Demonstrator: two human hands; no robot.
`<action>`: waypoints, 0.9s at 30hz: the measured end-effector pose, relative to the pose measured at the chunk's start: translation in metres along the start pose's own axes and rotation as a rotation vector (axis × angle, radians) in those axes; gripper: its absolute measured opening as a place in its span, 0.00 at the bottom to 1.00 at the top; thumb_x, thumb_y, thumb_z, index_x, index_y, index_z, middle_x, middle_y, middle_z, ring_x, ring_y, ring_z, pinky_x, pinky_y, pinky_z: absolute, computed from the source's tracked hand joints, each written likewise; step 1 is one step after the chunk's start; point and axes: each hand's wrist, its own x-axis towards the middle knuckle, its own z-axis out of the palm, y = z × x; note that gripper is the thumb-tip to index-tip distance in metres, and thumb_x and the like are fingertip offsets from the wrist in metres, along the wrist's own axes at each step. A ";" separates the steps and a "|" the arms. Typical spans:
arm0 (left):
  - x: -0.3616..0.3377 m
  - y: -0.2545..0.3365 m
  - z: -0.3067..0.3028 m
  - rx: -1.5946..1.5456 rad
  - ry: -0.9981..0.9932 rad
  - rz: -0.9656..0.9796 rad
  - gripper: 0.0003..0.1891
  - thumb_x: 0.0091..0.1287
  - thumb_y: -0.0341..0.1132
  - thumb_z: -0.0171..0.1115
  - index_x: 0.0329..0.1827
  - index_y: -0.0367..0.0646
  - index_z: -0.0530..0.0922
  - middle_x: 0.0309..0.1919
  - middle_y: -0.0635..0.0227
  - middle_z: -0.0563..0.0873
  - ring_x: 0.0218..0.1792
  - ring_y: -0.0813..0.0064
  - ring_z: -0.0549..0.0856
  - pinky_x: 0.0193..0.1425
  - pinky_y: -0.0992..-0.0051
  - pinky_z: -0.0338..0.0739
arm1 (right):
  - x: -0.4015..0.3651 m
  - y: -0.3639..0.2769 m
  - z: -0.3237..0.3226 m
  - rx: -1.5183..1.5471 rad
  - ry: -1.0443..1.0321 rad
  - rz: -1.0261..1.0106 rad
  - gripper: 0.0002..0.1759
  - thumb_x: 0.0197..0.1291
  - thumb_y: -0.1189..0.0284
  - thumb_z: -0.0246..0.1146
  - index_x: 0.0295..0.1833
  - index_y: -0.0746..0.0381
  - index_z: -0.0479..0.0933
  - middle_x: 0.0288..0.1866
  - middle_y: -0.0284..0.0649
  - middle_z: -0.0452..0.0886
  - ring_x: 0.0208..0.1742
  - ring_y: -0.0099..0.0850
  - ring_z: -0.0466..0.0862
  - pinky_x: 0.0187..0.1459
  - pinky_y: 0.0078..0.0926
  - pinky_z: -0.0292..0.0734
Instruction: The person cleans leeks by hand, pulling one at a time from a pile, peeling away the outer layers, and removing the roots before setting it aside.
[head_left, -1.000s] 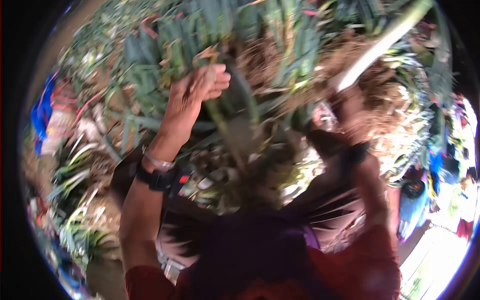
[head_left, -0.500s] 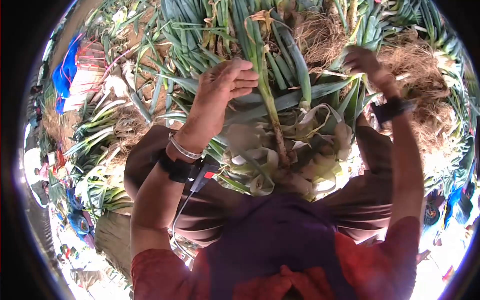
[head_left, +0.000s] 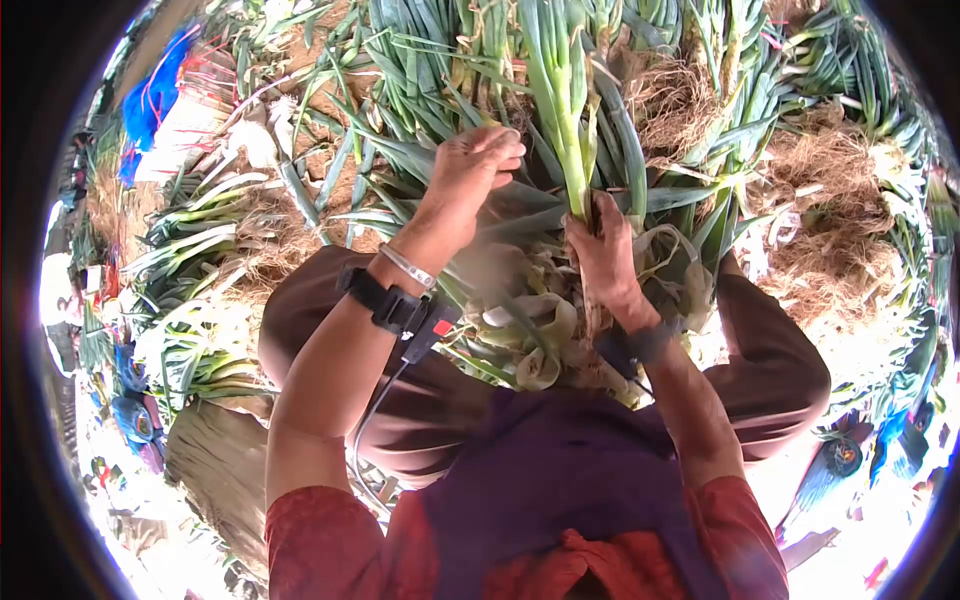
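A long green leek (head_left: 570,140) stands nearly upright in front of me, leaves pointing away. My right hand (head_left: 607,250) is wrapped round its lower stalk. To the left of the stalk, my left hand (head_left: 477,172) is raised with its fingers curled together, apart from that leek; whatever lies between its fingers is too small to make out. Peeled pale leaves (head_left: 540,345) are heaped below both hands, between my knees.
Leeks with brown roots (head_left: 835,200) lie at the right, and more leeks (head_left: 205,245) at the left. A blue cloth (head_left: 150,100) is beside a pale bundle with red ties (head_left: 205,115). Brown sacking (head_left: 215,470) lies at lower left.
My right hand has come inward from the right and taken hold of the leek's stalk. My left hand has shifted slightly right, and its fingers look more curled.
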 end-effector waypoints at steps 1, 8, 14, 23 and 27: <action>-0.002 0.002 0.002 0.029 -0.014 0.004 0.21 0.71 0.48 0.65 0.55 0.39 0.81 0.45 0.65 0.88 0.47 0.75 0.85 0.51 0.72 0.80 | -0.015 -0.016 -0.003 0.127 -0.026 0.035 0.08 0.64 0.80 0.62 0.46 0.66 0.71 0.31 0.34 0.77 0.24 0.19 0.75 0.23 0.19 0.71; -0.018 0.018 0.014 -0.187 -0.210 0.180 0.17 0.73 0.45 0.63 0.47 0.37 0.83 0.36 0.68 0.87 0.32 0.80 0.85 0.36 0.79 0.80 | -0.047 -0.068 -0.018 -0.217 0.214 -0.429 0.12 0.65 0.80 0.65 0.52 0.64 0.72 0.33 0.33 0.76 0.29 0.19 0.75 0.31 0.20 0.74; -0.042 0.045 0.017 -0.372 -0.157 0.190 0.12 0.71 0.42 0.67 0.43 0.41 0.85 0.30 0.74 0.86 0.30 0.83 0.83 0.35 0.81 0.78 | -0.057 -0.101 -0.012 -0.482 0.223 -0.607 0.15 0.64 0.75 0.68 0.53 0.66 0.72 0.33 0.39 0.79 0.32 0.23 0.78 0.34 0.23 0.75; -0.050 0.045 -0.018 -0.457 -0.038 0.382 0.08 0.71 0.36 0.66 0.47 0.42 0.84 0.39 0.71 0.88 0.38 0.79 0.86 0.42 0.75 0.80 | -0.029 -0.096 0.007 0.507 -0.006 -0.169 0.04 0.68 0.72 0.64 0.41 0.61 0.80 0.32 0.28 0.80 0.34 0.19 0.78 0.40 0.17 0.72; -0.042 0.054 -0.042 -0.688 -0.099 0.441 0.09 0.74 0.38 0.60 0.48 0.42 0.76 0.33 0.60 0.85 0.35 0.63 0.86 0.41 0.64 0.85 | -0.058 -0.100 -0.011 0.866 -0.174 0.095 0.06 0.66 0.72 0.65 0.46 0.60 0.77 0.35 0.30 0.77 0.33 0.23 0.78 0.38 0.21 0.75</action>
